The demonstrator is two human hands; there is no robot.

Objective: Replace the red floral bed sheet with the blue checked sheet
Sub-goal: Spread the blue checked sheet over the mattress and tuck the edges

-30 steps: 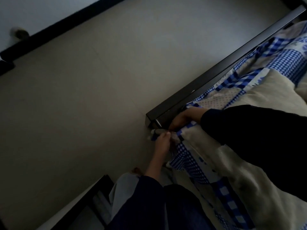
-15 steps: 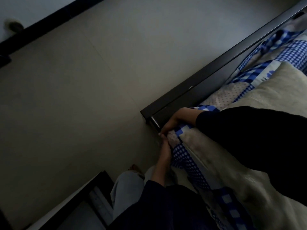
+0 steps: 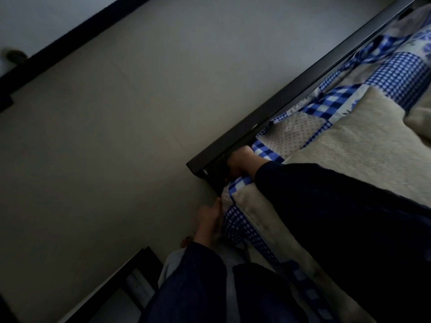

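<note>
The blue checked sheet lies over the bed and wraps its near corner. My right hand is at that corner, its fingers pushed down between the sheet and the dark bed frame, with the fingertips hidden in the gap. Lower down, my left hand is against the side of the mattress, its curled fingers holding the hanging edge of the sheet. A beige cover lies on top of the sheet. No red floral sheet is in view.
Pale floor spreads left of the bed. A dark low piece of furniture stands at the bottom left, close to my legs. A dark skirting board runs along the far wall.
My right hand has moved from the corner's tip up into the gap by the frame. My left hand has dropped lower along the mattress side. The two hands have parted.
</note>
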